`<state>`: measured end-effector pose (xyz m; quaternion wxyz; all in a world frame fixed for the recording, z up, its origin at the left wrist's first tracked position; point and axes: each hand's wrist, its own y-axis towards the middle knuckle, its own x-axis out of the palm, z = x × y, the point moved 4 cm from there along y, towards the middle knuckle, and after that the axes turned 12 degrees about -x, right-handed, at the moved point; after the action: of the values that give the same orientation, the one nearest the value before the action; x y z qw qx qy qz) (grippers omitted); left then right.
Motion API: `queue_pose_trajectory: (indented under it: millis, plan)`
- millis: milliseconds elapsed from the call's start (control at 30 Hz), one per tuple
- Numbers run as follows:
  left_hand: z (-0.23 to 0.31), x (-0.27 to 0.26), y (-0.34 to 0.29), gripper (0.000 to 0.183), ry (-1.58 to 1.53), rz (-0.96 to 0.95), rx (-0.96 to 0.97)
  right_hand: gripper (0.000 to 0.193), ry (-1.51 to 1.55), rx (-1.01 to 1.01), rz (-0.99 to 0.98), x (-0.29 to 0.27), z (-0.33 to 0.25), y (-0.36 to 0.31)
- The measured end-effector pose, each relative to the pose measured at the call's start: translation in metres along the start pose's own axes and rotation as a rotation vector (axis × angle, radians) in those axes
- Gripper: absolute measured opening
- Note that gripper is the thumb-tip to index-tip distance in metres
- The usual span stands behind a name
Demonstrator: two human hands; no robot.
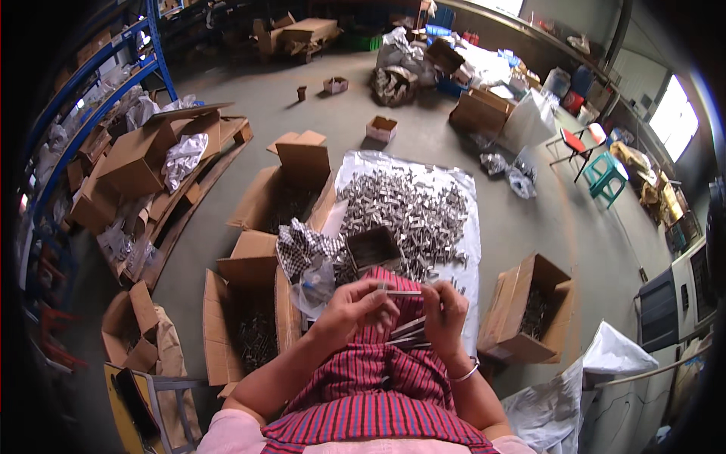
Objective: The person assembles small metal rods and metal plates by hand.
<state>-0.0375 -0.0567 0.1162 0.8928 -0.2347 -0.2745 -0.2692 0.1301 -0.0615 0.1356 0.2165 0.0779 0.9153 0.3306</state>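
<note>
the person sits over a lap covered in red striped cloth, both hands raised just above it. the left hand is curled, its fingertips pinching one end of a thin silvery metal strip held level between the two hands; the right hand is also closed, thumb and fingers meeting the strip's other end while the palm clamps a small bundle of similar flat metal pieces that fan out toward the lap. just ahead lies a clear plastic sheet heaped with many small shiny metal parts, with a little open brown cardboard tray at its near edge. open cardboard boxes of more parts stand to the left, another to the right. doing this well seems to call for keeping the single strip square to the bundle, edges lined up, and gripping the stack firmly so no piece slides out
</note>
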Motion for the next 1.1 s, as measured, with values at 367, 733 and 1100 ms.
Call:
queue_pose_trajectory:
  millis: [367, 733, 1100]
  plan:
    - [-0.009, -0.02, 0.062, 0.041, 0.342, 0.135, 0.214, 0.027, 0.486, 0.536, -0.057, 0.012, 0.081, -0.007]
    - [-0.015, -0.043, 0.099, 0.033, 0.239, 0.132, 0.119, 0.031, 0.289, 0.3, -0.076, 0.014, 0.106, 0.0]
    - [-0.021, -0.048, 0.116, 0.043, 0.253, 0.09, 0.012, 0.04, 0.24, 0.316, -0.048, 0.011, 0.122, -0.002]
